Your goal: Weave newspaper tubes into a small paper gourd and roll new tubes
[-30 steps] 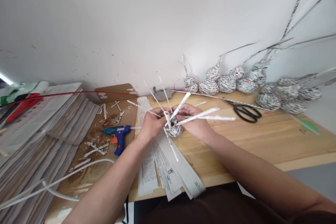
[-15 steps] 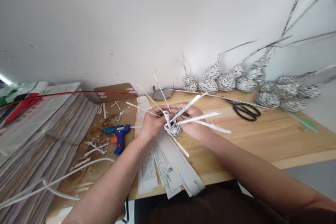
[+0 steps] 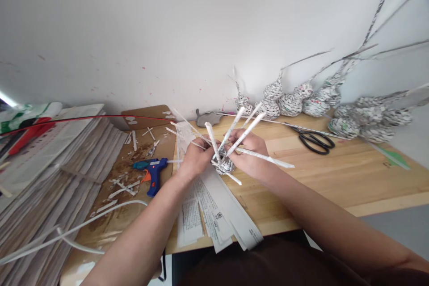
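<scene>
Between my hands is a small woven newspaper piece [image 3: 225, 167], round at its base, with several rolled paper tubes [image 3: 231, 132] sticking up and outward from it. My left hand [image 3: 198, 156] grips its left side, the fingers closed around the tubes there. At the right side, my right hand [image 3: 248, 147] has its fingers closed on the weave and the base of a tube that points right. Both sets of fingertips are partly hidden behind the tubes. Flat printed paper strips [image 3: 223, 214] lie beneath the piece, toward my body.
Black scissors [image 3: 315, 141] lie on the wooden table [image 3: 335, 178] to the right. Several gourd-shaped woven pieces [image 3: 290, 103] line the wall. At left are a blue glue gun [image 3: 154, 174], paper scraps [image 3: 124, 187] and a tall newspaper stack [image 3: 77, 165].
Some paper tubes that leaned right now stand more upright. My hands have shifted slightly around the woven piece and still hold it.
</scene>
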A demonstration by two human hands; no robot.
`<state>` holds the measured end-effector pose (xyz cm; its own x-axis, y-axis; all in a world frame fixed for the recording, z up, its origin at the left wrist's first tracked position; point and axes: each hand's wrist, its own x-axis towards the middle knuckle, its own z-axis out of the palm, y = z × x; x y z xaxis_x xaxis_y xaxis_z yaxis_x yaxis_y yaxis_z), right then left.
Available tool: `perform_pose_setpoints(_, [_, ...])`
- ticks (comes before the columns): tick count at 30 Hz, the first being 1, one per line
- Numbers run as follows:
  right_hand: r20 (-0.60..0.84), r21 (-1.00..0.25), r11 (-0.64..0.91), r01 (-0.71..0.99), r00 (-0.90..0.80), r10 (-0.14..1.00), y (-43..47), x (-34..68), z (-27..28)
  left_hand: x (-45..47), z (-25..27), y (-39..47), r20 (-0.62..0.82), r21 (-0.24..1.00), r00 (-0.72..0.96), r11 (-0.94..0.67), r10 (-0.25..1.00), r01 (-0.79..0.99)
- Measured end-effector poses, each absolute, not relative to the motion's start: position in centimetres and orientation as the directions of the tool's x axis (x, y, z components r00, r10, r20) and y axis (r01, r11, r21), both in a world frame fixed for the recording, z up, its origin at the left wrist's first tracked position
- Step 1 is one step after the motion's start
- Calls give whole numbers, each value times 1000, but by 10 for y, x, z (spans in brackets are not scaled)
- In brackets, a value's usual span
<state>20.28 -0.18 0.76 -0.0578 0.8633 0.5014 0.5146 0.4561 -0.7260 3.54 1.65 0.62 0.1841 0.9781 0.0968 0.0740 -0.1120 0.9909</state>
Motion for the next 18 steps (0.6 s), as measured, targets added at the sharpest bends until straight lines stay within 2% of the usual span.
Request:
perform_pose_setpoints(4, [553, -704, 519, 485, -84, 829, -2, 205, 11, 36, 6, 16, 40, 998, 187, -49, 981, 45])
perform_pose_setpoints(9, [481, -784, 475, 399, -93, 872, -1, 207, 16, 38, 3, 17, 26, 999, 187, -20, 982, -37])
perform_pose_setpoints(15, [513, -790, 470, 394, 4, 858, 7, 214, 14, 33, 2, 20, 129, 990, 48, -126, 990, -60])
perform_pose_setpoints(18, [611, -703, 483, 521, 96, 786, 9, 219, 20, 30, 4, 23, 195, 980, -79, -198, 978, -36])
